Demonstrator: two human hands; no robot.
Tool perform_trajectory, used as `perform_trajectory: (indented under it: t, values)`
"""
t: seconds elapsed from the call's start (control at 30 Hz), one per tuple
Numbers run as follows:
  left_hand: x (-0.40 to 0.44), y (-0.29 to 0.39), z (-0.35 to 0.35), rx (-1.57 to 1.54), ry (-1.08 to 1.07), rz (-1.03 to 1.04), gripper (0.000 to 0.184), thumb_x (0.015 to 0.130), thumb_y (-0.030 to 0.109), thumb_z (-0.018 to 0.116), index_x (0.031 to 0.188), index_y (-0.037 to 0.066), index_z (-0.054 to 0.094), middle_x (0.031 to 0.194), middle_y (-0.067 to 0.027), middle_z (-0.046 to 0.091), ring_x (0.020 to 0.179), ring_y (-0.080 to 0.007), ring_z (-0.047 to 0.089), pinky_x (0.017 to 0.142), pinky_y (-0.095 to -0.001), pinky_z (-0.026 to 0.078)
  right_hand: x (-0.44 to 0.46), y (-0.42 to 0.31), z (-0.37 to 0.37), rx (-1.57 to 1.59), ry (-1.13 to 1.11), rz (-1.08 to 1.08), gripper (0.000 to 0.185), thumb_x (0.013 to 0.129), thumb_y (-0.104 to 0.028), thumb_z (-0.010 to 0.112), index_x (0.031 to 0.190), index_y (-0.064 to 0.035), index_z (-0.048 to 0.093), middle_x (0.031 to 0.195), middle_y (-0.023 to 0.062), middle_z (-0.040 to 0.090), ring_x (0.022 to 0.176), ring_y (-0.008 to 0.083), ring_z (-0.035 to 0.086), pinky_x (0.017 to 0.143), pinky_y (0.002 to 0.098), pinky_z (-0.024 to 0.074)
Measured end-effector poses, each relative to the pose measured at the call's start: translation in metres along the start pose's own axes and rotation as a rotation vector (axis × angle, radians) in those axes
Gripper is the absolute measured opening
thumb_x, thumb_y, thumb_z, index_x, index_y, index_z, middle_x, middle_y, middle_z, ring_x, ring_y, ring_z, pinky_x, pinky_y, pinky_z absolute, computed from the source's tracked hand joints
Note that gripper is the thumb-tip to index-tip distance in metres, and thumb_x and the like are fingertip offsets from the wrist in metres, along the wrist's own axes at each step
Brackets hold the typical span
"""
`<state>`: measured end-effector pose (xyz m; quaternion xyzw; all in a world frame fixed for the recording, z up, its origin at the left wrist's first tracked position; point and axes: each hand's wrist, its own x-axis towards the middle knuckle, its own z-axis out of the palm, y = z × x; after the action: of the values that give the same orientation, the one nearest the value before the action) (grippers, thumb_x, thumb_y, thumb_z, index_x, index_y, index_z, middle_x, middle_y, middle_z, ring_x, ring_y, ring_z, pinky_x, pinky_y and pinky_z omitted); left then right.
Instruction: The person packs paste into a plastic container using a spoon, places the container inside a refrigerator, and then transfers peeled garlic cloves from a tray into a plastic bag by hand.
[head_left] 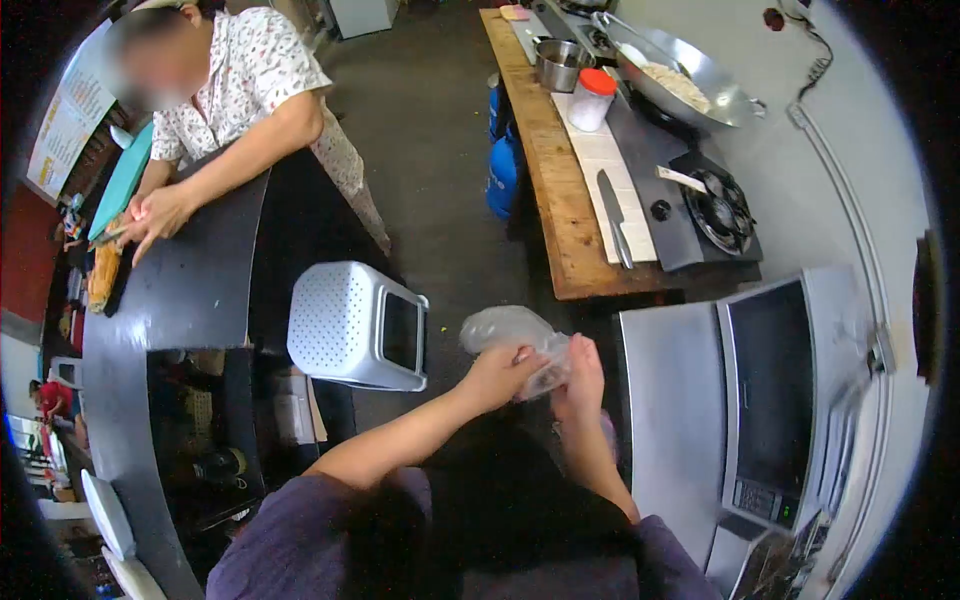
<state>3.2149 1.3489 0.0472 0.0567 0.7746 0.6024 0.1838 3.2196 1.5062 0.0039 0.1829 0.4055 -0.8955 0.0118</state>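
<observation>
A clear plastic bag [508, 325] hangs between my two hands, in front of my body and over the floor. My left hand [502, 376] is closed on the bag's near side, with the thumb and fingers pinched together. On the bag's right edge, my right hand [582, 378] grips it with the fingers close together and pointing up. The bag is see-through and crumpled; whether it holds anything is too unclear to tell.
Left of my hands stands a white perforated stool [335, 322]. Another person [240, 100] works at the black counter [190, 290]. A wooden table [575, 265] holds a knife [612, 215], a red-lidded jar [592, 100] and a wok [735, 105]. A microwave [770, 390] is at right.
</observation>
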Motion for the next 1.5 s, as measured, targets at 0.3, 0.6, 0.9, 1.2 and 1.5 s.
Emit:
perform_trajectory:
  t: [0.3,0.6,0.9,1.2,1.5]
  values:
    - [0.19,0.019,-0.107,0.416,0.345,0.243,0.035,0.073,0.002,0.069,0.106,0.002,0.056,0.099,-0.0179,0.061,0.091,-0.0359,0.061,0.077,-0.0419,0.049,0.189,-0.009,0.067,-0.101,-0.203,0.019,0.021,0.09,-0.01,0.066,0.104,-0.0083,0.051,0.096,0.0026,0.057,0.081,0.0111,0.056,0.07,0.0261,0.0485]
    - [0.388,0.028,-0.27,-0.348,0.509,0.179,0.027,0.078,-0.009,0.055,0.101,0.005,0.06,0.095,-0.003,0.061,0.081,-0.0149,0.058,0.067,-0.0263,0.046,0.401,0.004,0.219,-0.18,-0.163,0.243,0.019,0.092,-0.013,0.058,0.11,-0.0073,0.058,0.091,-0.0001,0.06,0.069,0.0077,0.054,0.055,0.022,0.0439]
    - [0.561,-0.006,-0.38,0.177,0.869,0.015,0.027,0.081,0.005,0.065,0.107,0.004,0.058,0.093,-0.011,0.06,0.08,-0.0217,0.059,0.072,-0.0318,0.049,0.629,0.012,0.323,0.224,-0.098,0.322,0.018,0.098,-0.023,0.045,0.1,-0.0104,0.058,0.086,-0.0003,0.058,0.069,0.0139,0.054,0.057,0.0318,0.0466]
    - [0.745,0.039,-0.557,-0.844,0.55,-0.143,0.032,0.082,-0.003,0.048,0.112,0.007,0.055,0.079,-0.0044,0.055,0.066,-0.0171,0.053,0.06,-0.0328,0.046,0.871,0.03,0.458,-0.54,-0.781,0.246,0.014,0.087,-0.013,0.052,0.098,-0.0099,0.06,0.077,0.0,0.057,0.069,0.0118,0.052,0.06,0.0279,0.0426]
    - [0.845,-0.015,-0.746,0.523,0.958,-0.454,0.019,0.082,0.013,0.061,0.1,0.007,0.058,0.077,-0.0122,0.063,0.07,-0.0353,0.06,0.068,-0.0429,0.05,1.057,0.144,0.615,0.086,-0.459,0.804,0.023,0.095,-0.023,0.046,0.093,-0.006,0.06,0.096,0.0094,0.065,0.091,0.0253,0.061,0.082,0.0412,0.0508]
